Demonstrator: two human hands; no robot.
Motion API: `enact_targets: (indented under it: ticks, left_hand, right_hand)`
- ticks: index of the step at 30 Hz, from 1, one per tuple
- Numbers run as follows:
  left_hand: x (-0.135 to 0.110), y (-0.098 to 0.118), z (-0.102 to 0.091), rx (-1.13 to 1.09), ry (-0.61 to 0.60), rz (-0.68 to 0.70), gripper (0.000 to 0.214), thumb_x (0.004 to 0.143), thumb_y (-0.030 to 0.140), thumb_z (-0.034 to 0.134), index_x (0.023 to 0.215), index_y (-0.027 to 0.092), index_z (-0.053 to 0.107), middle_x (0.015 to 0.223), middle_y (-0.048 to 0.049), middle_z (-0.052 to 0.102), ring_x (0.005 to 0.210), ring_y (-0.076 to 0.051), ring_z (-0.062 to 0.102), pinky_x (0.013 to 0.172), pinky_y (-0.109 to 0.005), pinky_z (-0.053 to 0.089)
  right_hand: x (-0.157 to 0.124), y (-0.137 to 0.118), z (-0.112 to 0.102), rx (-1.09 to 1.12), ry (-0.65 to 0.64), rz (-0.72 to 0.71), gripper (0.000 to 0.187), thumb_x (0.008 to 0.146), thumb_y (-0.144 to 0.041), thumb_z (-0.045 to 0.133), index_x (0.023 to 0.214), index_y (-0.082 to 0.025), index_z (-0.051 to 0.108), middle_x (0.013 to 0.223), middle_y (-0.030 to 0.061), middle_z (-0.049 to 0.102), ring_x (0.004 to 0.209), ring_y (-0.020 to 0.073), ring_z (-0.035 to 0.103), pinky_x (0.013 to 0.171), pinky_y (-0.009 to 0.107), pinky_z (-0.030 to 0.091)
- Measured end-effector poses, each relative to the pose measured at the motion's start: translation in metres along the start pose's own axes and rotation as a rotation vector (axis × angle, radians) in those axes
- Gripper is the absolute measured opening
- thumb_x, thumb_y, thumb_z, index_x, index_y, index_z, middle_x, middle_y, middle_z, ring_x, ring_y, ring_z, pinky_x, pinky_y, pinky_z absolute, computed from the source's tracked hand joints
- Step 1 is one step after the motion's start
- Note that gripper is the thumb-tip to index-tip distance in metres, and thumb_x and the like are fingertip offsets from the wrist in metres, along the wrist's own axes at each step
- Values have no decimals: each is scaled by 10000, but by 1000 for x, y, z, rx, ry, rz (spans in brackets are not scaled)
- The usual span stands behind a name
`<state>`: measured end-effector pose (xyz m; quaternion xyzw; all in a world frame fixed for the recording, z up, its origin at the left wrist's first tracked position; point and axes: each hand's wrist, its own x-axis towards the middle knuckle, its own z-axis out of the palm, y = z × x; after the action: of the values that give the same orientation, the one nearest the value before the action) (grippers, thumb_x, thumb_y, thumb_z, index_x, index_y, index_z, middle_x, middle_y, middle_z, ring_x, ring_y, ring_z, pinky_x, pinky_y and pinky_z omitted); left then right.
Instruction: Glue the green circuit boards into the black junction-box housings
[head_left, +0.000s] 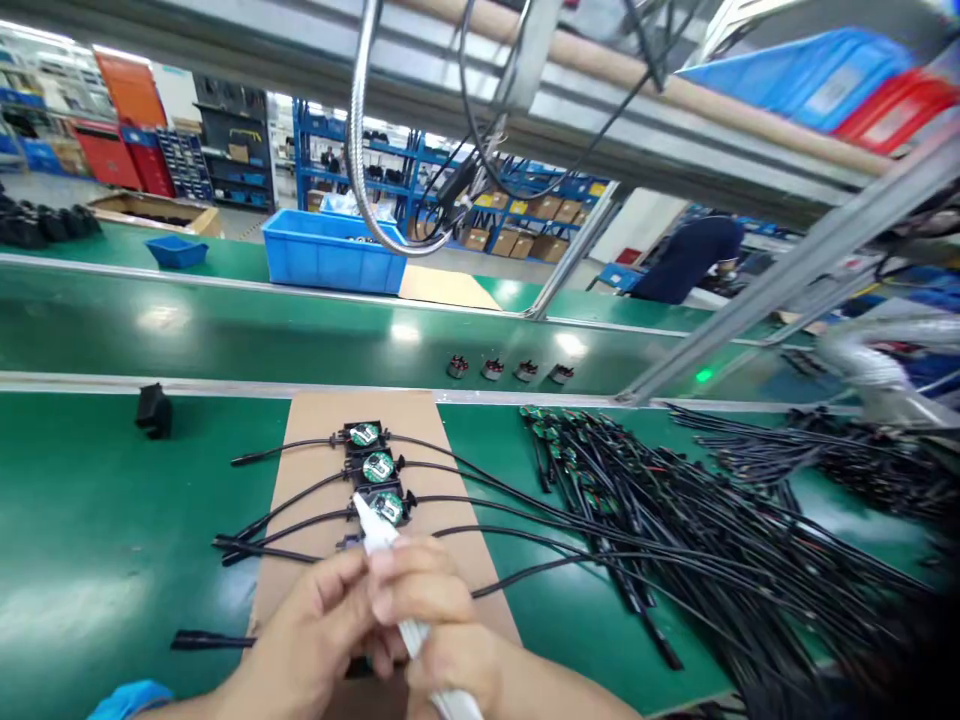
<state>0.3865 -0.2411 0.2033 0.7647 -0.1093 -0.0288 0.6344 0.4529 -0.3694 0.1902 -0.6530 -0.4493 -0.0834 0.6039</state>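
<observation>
White tube with a tapered nozzle, probably plastic: should be light, squeezable in the body, stiffer at the tip, so grip the body and steady the nozzle base. Right hand is wrapped round it; left hand is bunched alongside, can't tell if it pinches. Looks plain white, body partly hidden, slanting over tan cardboard sheet on green glossy tabletop, tip just beside a round green circuit board.

glossy green tabletop, matt cardboard sheet, smooth white plastic tube, shiny braided metal conduit
</observation>
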Motion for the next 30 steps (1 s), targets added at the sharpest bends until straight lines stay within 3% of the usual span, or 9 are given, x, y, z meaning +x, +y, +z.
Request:
enact_targets:
  ticks: [5, 10, 13, 16, 19, 22, 26, 28, 30]
  left_hand:
    - [55, 17, -14, -326, 321, -148, 315, 857, 428, 612, 962, 135, 558, 782, -29, 625, 660, -147, 603, 593, -244, 495]
    - [89, 16, -15, -101, 184, -20, 333, 864, 391, 597, 1095, 155, 557, 1013, -65, 641, 861, -177, 628, 761, -286, 519]
    - [75, 12, -26, 193, 100, -16, 381, 886, 349, 561, 1215, 167, 496, 1157, -110, 583, 932, -189, 614, 757, -304, 529]
    - [41, 5, -47, 425, 71, 35, 219, 899, 254, 510, 1103, 186, 550, 1159, -94, 574, 1022, -195, 576, 856, -332, 506]
    - [6, -4, -62, 573, 66, -1, 181, 900, 195, 454, 1044, 195, 564, 1098, -74, 594, 1018, -197, 568, 880, -348, 492]
    - [-19, -14, -63, 684, -12, -71, 261, 816, 120, 479, 1058, 191, 548, 1052, -67, 594, 981, -216, 559, 860, -383, 487]
    - [-29, -28, -50, 783, -96, -124, 260, 765, 99, 502, 1010, 174, 550, 990, -76, 577, 912, -242, 531, 798, -417, 477]
    - [-30, -34, -46, 821, -149, -118, 192, 808, 117, 490, 979, 171, 559, 965, -76, 575, 898, -240, 526, 800, -414, 473]
    - [-32, -37, -45, 848, -200, -84, 138, 854, 140, 476, 955, 173, 564, 947, -73, 580, 895, -237, 528, 817, -411, 471]
  right_hand:
    - [22, -14, -18, -417, 7, -53, 449, 758, -274, 625, 1181, -211, 488, 1151, 149, 559, 1081, 340, 546, 879, 517, 477]
    - [52, 24, -52, -740, -18, 203, 438, 785, -158, 478, 1222, -163, 457, 1083, 131, 604, 979, 243, 582, 844, 381, 497]
    - [73, 82, -91, -874, 31, 384, 330, 787, -217, 520, 1102, -120, 530, 1033, 155, 595, 978, 268, 552, 861, 412, 461]
    - [93, 135, -132, -977, 64, 598, 233, 794, -212, 563, 1002, -110, 562, 978, 124, 580, 969, 264, 537, 872, 450, 422]
    - [98, 156, -151, -1035, 55, 725, 256, 798, -216, 575, 1016, -80, 564, 1063, 175, 551, 1070, 330, 483, 888, 523, 372]
    - [82, 135, -143, -1038, -13, 688, 310, 796, -221, 552, 1059, -58, 555, 1178, 262, 498, 1176, 416, 382, 924, 582, 309]
    - [26, 67, -111, -576, -448, 300, 108, 830, -252, 519, 918, -194, 542, 960, 105, 578, 961, 268, 516, 836, 432, 433]
    - [-7, 41, -93, -372, -698, 294, 142, 816, -190, 527, 954, -207, 500, 955, 85, 568, 923, 240, 519, 769, 396, 469]
    - [-35, 31, -78, -340, -706, 302, 150, 840, -116, 492, 957, -206, 465, 943, 74, 566, 897, 217, 522, 744, 377, 479]
